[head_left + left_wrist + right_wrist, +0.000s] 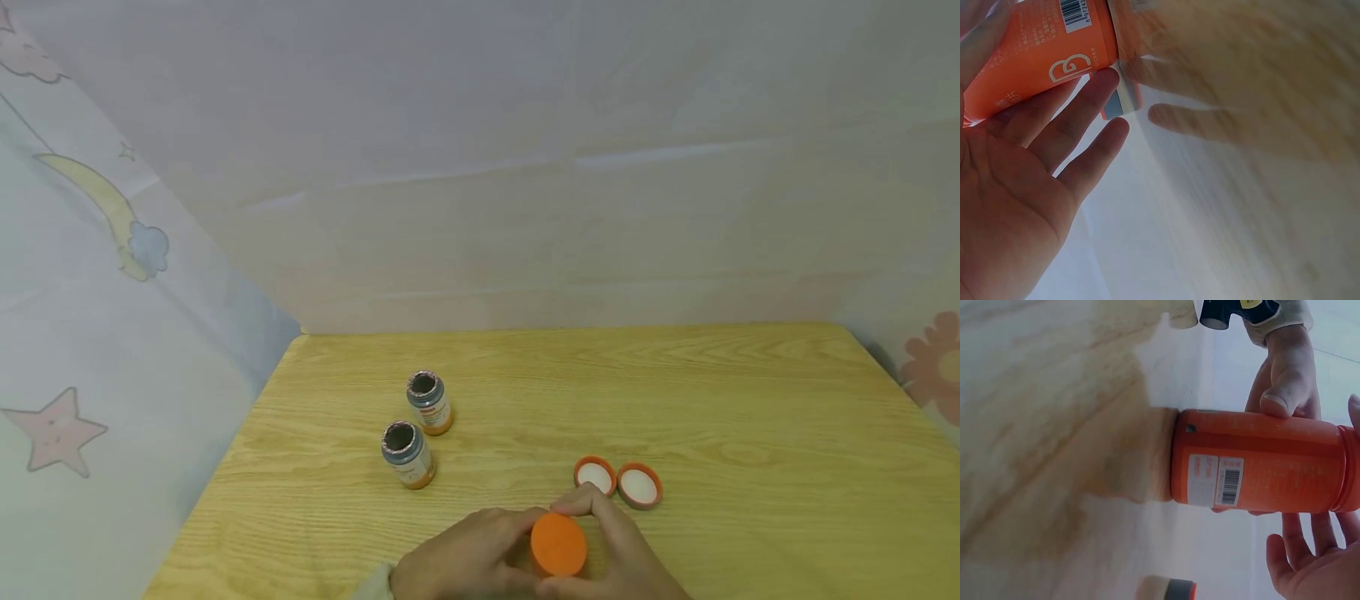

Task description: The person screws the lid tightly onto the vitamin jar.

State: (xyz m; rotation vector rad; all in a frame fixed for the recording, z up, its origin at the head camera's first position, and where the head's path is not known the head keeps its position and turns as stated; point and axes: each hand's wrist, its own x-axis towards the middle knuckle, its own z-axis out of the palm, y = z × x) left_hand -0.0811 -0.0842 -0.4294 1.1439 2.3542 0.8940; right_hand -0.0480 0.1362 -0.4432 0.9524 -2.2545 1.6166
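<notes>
An orange jar [1272,462] with a barcode label stands upright on the table, its flat orange lid [558,543] facing up in the head view. My left hand [472,554] holds the jar's body from the left, thumb on one side and fingers on the other. From the right, my right hand [618,550] curls its thumb and index finger around the lid. In the left wrist view, the left palm [1010,212] shows below the jar, with some fingers extended past it. Most of the jar's body is hidden under the lid in the head view.
Two uncapped grey jars, the nearer jar [408,454] and the farther jar [431,403], stand left on the wooden table [750,400]. Beyond my right hand, a left lid [595,477] and a right lid [639,486] lie with white liners up.
</notes>
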